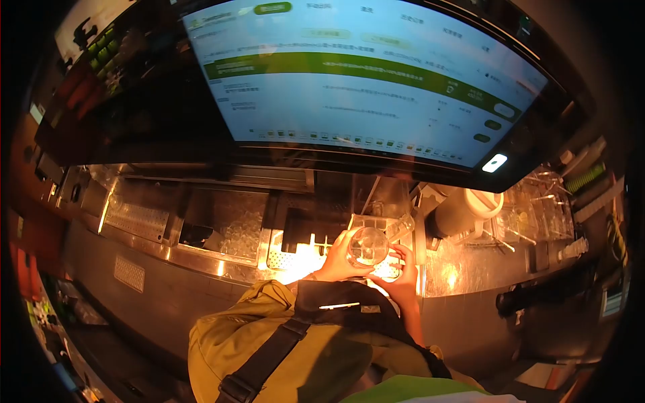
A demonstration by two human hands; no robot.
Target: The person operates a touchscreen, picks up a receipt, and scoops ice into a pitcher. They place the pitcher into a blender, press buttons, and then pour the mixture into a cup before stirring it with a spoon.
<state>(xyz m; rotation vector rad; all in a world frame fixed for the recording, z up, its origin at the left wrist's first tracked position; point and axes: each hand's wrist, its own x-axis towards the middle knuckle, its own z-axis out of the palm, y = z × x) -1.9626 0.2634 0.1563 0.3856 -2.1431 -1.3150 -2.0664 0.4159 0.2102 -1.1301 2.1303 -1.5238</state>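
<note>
A clear cup (pixel 368 247) with a round rim is held over the metal counter, its opening toward me. My left hand (pixel 336 260) is closed around the cup's left side, the thumb lying along the near side. On the lower right, my right hand (pixel 403 277) curves its fingers and thumb about the cup's side, below the rim. Bright glare between the right fingers hides the exact contact. Just beyond the cup stands a clear container (pixel 381 220).
A large lit screen (pixel 349 80) hangs over the counter's far side. To the left, an ice bin (pixel 242 225) and a perforated drain tray (pixel 138 218) are set in the counter. A lidded pitcher (pixel 460 213) and clear containers (pixel 534 218) stand at right.
</note>
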